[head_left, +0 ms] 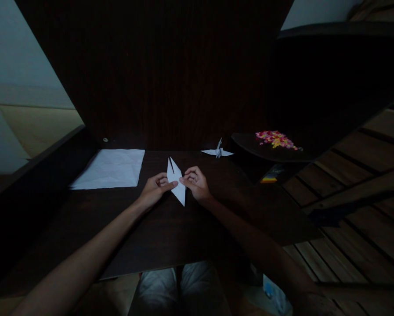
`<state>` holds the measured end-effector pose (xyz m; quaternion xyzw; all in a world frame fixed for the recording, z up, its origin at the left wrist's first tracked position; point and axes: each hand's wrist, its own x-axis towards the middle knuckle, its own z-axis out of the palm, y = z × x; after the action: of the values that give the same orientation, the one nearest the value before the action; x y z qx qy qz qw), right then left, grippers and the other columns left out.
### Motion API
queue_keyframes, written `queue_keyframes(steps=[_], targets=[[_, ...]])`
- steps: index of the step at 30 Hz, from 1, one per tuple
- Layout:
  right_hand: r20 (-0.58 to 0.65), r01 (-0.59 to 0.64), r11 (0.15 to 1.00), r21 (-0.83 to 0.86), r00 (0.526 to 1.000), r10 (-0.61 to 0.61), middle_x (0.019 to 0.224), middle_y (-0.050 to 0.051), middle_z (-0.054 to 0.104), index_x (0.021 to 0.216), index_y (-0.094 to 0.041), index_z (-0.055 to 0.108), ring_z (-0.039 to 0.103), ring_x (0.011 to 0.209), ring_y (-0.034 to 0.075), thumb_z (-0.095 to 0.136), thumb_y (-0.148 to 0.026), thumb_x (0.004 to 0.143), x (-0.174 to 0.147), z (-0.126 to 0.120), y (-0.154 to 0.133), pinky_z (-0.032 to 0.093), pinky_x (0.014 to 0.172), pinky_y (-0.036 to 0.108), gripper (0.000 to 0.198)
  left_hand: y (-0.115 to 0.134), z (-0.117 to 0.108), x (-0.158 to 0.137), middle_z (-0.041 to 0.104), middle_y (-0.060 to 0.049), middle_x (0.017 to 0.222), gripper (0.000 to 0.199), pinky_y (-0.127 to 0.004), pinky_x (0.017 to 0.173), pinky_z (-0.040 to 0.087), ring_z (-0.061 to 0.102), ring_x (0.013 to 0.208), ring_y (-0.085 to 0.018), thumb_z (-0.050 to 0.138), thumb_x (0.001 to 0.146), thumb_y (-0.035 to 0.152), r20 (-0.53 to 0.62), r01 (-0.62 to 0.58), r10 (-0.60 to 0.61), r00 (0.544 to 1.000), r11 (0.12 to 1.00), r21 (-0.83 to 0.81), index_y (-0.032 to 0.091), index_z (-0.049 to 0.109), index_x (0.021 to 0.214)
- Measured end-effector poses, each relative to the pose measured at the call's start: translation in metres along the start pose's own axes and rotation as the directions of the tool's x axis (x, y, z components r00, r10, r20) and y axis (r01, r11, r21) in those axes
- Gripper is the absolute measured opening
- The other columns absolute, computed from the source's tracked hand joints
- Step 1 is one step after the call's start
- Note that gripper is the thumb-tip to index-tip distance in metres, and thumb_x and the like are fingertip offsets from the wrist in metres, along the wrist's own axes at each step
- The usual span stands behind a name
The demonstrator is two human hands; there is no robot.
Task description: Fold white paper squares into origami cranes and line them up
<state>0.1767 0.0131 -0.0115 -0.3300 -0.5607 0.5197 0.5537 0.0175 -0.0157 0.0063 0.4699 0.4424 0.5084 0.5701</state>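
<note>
Head view: folded white paper (pixel 177 193) held between both hands above the dark tabletop (pixel 117 219).
Left hand (pixel 153 189) clamps its nine-o'clock edge, likely steadying the layers; right hand (pixel 198 184) lays a thumb at three, fingers curled, though whether they grip behind I cannot tell. Paper crane (pixel 218 152) sits at two o'clock, perhaps for reference. Farther out, the coloured pieces (pixel 277 139) are too small to identify.

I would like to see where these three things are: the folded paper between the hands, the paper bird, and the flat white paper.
Folded paper (pixel 176 177): head view, near its middle.
Paper bird (pixel 218 152): head view, on its body between the wings.
Flat white paper (pixel 113 169): head view, middle of its upper surface.
</note>
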Motion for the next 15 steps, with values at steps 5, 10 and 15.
queue_keyframes(steps=[5, 10, 15], targets=[[0.018, 0.006, 1.000, -0.013, 1.000, -0.005, 0.064, -0.005, 0.054, 0.082, -0.023, 0.050, 0.052, 0.058, 0.012, 0.076, -0.038, 0.063, -0.0017, 0.0004, -0.0028, 0.041, 0.057, 0.026, 0.036, 0.0016, -0.0016, -0.0013, 0.074, -0.005, 0.081, 0.036, -0.031, 0.073, 0.053, 0.068, 0.074, -0.018, 0.085, 0.056, 0.033, 0.009, -0.029, 0.029, 1.000, 0.999, 0.025, 0.014, 0.069, 0.084], [0.001, 0.015, 1.000, -0.020, 1.000, -0.015, 0.064, -0.004, 0.055, 0.083, -0.023, 0.051, 0.053, 0.059, 0.013, 0.075, -0.039, 0.064, -0.0027, 0.0015, -0.0039, 0.042, 0.058, 0.027, 0.035, 0.0015, -0.0013, -0.0009, 0.073, -0.005, 0.082, 0.037, -0.031, 0.073, 0.053, 0.068, 0.075, -0.019, 0.085, 0.056, 0.032, -0.004, -0.048, 0.048, 0.999, 0.999, 0.023, 0.014, 0.070, 0.085], [-0.020, -0.003, 1.000, -0.018, 1.000, 0.003, 0.068, -0.003, 0.057, 0.083, -0.022, 0.054, 0.055, 0.061, 0.013, 0.075, -0.040, 0.063, -0.0031, 0.0011, -0.0027, 0.043, 0.056, 0.025, 0.034, 0.0002, -0.0038, 0.0008, 0.071, -0.004, 0.075, 0.034, -0.027, 0.068, 0.050, 0.065, 0.069, -0.016, 0.084, 0.057, 0.035, -0.026, -0.071, 0.072, 0.997, 0.997, 0.043, 0.014, 0.070, 0.080]])
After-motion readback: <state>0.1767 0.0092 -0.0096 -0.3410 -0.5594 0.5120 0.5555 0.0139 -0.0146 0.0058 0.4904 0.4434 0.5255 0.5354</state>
